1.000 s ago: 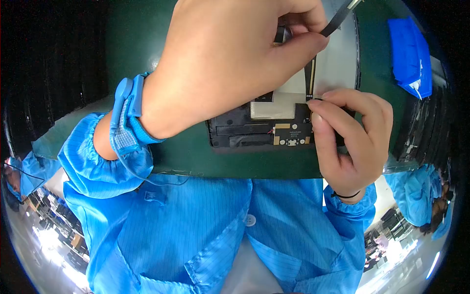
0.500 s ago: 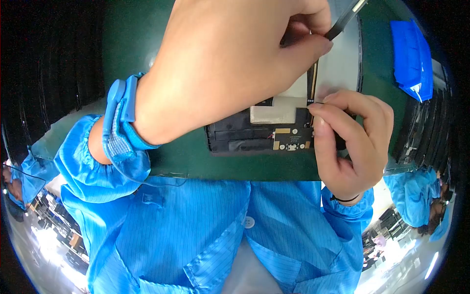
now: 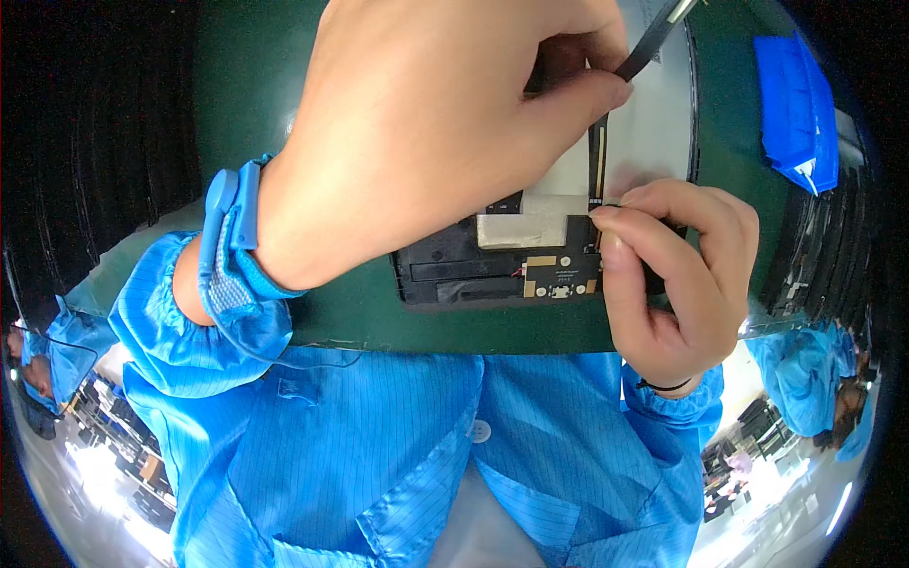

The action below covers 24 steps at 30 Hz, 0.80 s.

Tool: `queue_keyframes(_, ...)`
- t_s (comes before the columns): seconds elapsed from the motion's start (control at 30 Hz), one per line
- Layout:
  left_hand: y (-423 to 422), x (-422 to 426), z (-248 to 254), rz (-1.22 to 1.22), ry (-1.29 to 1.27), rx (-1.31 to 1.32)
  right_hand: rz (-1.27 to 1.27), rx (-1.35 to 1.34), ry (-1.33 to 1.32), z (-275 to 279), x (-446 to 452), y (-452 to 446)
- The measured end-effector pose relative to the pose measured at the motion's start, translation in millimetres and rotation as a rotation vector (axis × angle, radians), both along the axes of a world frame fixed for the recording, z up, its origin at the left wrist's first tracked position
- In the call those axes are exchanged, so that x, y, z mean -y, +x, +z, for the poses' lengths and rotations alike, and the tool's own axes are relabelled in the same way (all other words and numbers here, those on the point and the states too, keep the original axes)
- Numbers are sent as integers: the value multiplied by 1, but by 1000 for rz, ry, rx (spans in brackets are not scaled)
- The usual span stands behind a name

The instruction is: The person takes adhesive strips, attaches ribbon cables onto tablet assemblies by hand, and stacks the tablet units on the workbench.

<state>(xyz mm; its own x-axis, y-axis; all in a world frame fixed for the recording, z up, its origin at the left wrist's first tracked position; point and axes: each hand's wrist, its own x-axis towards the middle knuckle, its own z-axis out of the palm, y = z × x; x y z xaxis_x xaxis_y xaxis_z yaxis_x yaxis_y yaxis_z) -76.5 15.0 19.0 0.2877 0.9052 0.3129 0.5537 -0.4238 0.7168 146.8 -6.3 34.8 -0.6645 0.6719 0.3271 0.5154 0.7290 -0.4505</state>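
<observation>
Left fingers: the left hand (image 3: 436,133), back upward, pinches a slim dark tool (image 3: 646,52) between thumb and fingers; the tool's pale, metallic-looking end points to the upper right.
Right fingers: on the right hand (image 3: 686,275), thumb and forefinger are drawn close together, a very narrow gap at most, at the lower end of a dark strip; whether they grip it, I cannot tell.
Strip: the dark strip (image 3: 597,161) is thin and straight, with a gold line along its length, running between the two hands.
Device: a flat black device (image 3: 445,270) lies on the bench beneath both hands, its inner parts exposed. A large pale grey panel (image 3: 653,133) fills its upper right; the left hand hides much of the rest.
Block: a whitish, slightly shiny rectangular block (image 3: 521,231) sits in the lower part.
Circuit board: the small black board (image 3: 561,275) near the bottom edge has gold patches, round pale screw heads, a silvery connector, and a touch of red at its left side.
Wrists: a blue strap (image 3: 230,246) with a thin cord on the left; a narrow black band (image 3: 666,385) on the right.
Bench: dark green (image 3: 341,317), with a bright blue container (image 3: 795,114) at right, apart from the device.
</observation>
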Motion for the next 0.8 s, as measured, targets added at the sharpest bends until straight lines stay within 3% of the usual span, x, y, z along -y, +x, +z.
queue_keyframes(0.1,2,0,-6,-2,66,-87,-7,-8,-5,-2,1,0)
queue_keyframes(0.8,8,-1,10,1,-12,-16,1,-17,-9,-7,6,-2)
